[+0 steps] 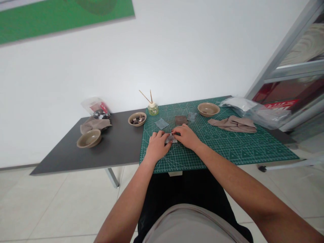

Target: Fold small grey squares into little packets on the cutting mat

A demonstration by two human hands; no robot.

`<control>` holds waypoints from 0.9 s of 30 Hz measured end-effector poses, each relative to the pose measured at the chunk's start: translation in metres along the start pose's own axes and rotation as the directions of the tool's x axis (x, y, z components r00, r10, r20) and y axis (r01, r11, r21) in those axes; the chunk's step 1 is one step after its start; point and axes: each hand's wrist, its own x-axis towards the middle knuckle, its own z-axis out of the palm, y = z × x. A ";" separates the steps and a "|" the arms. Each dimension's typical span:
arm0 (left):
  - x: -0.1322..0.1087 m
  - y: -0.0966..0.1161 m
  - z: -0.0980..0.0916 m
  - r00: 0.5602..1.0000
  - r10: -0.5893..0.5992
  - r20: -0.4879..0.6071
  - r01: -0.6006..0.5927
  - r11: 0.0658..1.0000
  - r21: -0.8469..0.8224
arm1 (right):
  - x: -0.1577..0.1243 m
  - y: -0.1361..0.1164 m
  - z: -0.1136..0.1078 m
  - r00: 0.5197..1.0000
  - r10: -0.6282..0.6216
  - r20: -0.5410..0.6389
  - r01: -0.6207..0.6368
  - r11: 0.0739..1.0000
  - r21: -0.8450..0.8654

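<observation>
While my hands meet near the mat's front edge, a small grey scrap sits pinched between them, low against the mat. My left hand curls its fingers shut on the scrap's left side, and my right hand closes its fingertips on the right side. Just beyond lie a blue-grey swatch, a brown swatch and a grey swatch. Farther back stand a diffuser and an empty bowl. A tan cloth lies to the right.
</observation>
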 end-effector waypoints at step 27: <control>-0.001 0.000 -0.002 0.994 -0.104 -0.035 0.105 0.994 0.021 | -0.005 -0.012 -0.006 0.997 0.076 0.022 -0.078 0.986 0.147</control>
